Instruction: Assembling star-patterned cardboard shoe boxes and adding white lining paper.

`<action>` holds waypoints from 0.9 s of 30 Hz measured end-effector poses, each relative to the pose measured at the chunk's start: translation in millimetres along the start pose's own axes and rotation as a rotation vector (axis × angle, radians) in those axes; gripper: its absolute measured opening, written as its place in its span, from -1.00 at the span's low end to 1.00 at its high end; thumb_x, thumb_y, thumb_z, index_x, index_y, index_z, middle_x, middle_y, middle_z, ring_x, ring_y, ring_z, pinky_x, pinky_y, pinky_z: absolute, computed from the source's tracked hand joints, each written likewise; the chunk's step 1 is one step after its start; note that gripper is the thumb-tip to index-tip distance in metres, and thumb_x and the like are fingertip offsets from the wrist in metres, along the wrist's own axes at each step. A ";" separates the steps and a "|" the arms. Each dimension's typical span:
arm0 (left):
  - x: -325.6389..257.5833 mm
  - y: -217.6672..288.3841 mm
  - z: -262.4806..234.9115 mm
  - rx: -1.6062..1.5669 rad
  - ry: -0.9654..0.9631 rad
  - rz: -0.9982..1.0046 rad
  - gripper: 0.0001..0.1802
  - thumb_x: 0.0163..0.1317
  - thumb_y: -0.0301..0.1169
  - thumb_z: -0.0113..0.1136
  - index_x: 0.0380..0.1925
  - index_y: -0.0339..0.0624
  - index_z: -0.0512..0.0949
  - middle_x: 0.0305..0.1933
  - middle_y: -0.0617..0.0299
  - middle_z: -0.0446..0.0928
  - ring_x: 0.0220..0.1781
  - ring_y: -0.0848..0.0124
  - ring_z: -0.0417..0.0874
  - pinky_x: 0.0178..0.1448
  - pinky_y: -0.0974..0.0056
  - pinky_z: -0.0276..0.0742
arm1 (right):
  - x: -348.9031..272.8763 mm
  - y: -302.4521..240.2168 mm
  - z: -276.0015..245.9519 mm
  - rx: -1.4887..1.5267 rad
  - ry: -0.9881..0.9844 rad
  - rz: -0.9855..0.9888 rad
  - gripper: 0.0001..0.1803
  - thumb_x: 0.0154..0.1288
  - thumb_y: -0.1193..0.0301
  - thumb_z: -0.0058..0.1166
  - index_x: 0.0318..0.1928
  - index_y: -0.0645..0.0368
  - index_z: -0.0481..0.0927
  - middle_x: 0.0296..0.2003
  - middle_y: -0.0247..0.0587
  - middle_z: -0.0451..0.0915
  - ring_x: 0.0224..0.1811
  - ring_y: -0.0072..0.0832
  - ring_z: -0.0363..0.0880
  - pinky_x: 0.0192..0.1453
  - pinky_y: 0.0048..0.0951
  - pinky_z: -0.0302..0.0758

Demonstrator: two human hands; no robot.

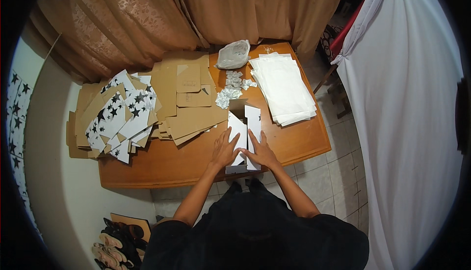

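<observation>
Carton point(243, 140), white outside with black star print, stands near the front edge of a wooden table point(147, 164), directly before the person. Its long axis points away from the body, an orientation that appears to give both hands equal reach to the long sides.

Left hand point(225, 148): fingers extended and slightly spread, palm down, resting on the left panel point(236, 122). Right hand point(263, 153): mirrored on the right panel point(253, 116), fingers pointing forward. Neither hand is clenched. The thumbs converge over the middle; whether they touch cannot be determined. The paired, flat placement probably steadies the panels and spreads pressure evenly. A dark gap separates the panels toward the far end, where a brown flap point(238, 104) shows.

Supply layout: flattened brown cardboard point(194, 118) and star-printed pieces point(113, 115) lie to the left; a stack of white sheets point(284, 91) lies to the right. Small silvery packets point(228, 94) sit beyond the carton, near a translucent plastic bag point(233, 55). This grouping by kind likely keeps the front working area accessible.
</observation>
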State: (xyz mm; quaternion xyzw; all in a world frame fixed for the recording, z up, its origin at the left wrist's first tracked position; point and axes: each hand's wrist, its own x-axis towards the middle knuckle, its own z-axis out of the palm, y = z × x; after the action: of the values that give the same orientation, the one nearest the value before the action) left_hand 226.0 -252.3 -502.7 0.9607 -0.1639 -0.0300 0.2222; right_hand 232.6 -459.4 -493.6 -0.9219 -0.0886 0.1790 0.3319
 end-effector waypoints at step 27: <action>-25.9 17.4 -75.6 -0.402 -0.241 0.208 -0.28 0.13 0.13 0.38 0.14 -0.14 0.60 0.12 0.01 0.62 0.20 0.05 0.58 0.28 0.04 0.48 | 1.4 6.2 4.7 -0.045 0.041 0.078 -0.01 0.20 -0.26 0.20 0.56 -0.35 0.10 0.39 0.44 0.05 0.32 0.41 0.32 0.29 0.15 0.43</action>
State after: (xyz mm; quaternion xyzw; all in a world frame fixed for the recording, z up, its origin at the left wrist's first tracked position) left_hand 206.2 -227.0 -427.5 0.8647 -0.2781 -0.1530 0.3892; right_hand 232.4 -460.9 -501.4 -0.9354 -0.0500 0.1708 0.3056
